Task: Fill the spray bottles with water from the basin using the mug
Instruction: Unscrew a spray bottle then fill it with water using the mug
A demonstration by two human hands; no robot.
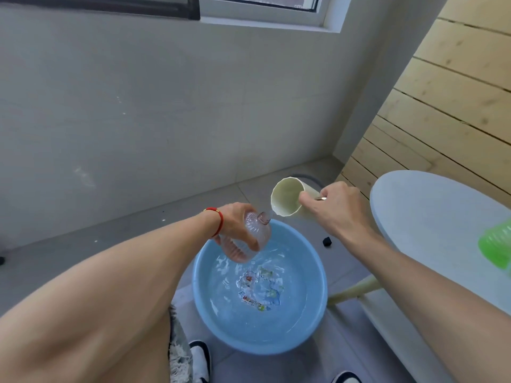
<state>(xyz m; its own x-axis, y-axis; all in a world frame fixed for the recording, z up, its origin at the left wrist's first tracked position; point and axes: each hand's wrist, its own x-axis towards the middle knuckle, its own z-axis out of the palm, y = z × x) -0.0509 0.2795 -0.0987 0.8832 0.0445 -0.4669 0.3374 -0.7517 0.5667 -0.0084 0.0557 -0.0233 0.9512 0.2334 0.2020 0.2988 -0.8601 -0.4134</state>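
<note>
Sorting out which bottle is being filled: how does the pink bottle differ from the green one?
The pink bottle is held tilted over the basin by the left hand; the green bottle lies untouched on the white table. The pink one's open neck meets the mug tipped by the right hand; the green one's neck is out of frame. Both are ribbed and translucent.

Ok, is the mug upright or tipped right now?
Tipped. The cream mug, held by the right hand, lies nearly sideways, its mouth facing the pink bottle's open neck above the blue basin.

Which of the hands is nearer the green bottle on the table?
Right. The right hand holds the mug left of the green bottle; the left hand is farther left, over the basin.
</note>
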